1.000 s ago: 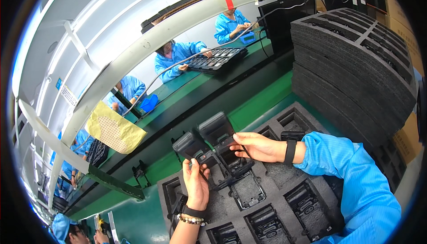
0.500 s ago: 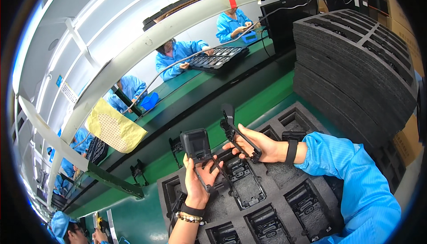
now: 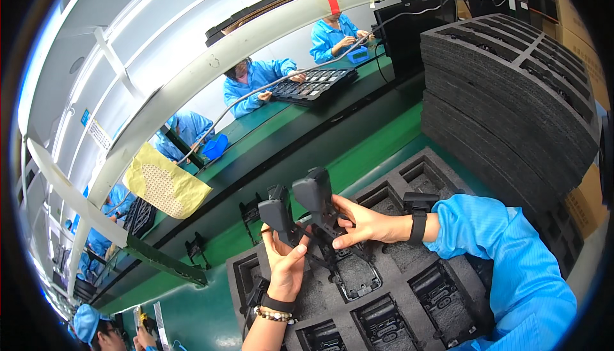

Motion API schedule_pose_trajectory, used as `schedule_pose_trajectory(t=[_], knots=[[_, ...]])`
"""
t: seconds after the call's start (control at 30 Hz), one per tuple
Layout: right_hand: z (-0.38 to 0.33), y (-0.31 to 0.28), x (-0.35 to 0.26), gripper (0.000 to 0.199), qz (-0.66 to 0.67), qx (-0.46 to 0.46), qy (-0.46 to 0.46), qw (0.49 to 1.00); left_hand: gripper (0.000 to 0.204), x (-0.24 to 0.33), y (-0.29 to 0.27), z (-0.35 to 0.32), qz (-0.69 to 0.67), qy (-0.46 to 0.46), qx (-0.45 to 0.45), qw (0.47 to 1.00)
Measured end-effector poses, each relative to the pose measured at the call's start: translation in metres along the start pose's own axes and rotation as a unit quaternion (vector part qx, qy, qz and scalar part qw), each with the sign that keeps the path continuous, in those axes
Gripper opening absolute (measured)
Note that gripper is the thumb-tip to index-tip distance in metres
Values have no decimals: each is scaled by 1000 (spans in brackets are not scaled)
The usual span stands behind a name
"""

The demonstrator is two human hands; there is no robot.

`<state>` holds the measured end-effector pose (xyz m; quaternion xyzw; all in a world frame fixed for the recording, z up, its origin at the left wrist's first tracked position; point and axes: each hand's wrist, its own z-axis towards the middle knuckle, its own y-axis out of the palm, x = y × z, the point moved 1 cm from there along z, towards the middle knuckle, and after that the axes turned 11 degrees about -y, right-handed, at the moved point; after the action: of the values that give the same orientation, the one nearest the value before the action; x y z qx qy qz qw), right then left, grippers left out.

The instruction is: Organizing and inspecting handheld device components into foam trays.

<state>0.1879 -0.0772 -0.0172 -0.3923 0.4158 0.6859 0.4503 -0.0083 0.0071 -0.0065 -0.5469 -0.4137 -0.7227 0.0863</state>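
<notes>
Got my left hand (image 3: 286, 266) gripping a black housing (image 3: 275, 214) mid-frame, right hand (image 3: 371, 224) gripping its twin (image 3: 312, 195) up-right. Both kinda slant upper-left.

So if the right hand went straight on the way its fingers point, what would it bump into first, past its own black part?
Probably the black part in the left hand, just to the left of what the right hand holds, though depth is hard to judge from this view.
</notes>
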Motion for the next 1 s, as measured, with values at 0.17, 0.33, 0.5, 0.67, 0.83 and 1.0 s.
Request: schedule_pose_trajectory(t=[0.17, 0.33, 0.5, 0.67, 0.83, 1.0], knots=[[-4, 4, 0, 115, -2, 72, -45, 996, 89, -3, -6, 3, 5, 3, -2, 1000], [-3, -11, 13, 98, 2, 51, -39, 998, 72, -6, -8, 4, -14, -3, -4, 1000], [9, -25, 12, 57, 127, 93, 80, 984, 47, -4, -29, 13, -177, -103, 60, 977], [29, -52, 7, 46, 134, 122, 79, 980, 46, -8, -29, 14, -184, -103, 83, 974], [109, -67, 10, 26, -57, 348, 19, 936, 38, -9, -33, 14, -198, -104, 60, 973], [171, -113, 50, 34, -217, 387, 17, 896, 41, -9, -30, 15, -184, -99, 66, 976]])
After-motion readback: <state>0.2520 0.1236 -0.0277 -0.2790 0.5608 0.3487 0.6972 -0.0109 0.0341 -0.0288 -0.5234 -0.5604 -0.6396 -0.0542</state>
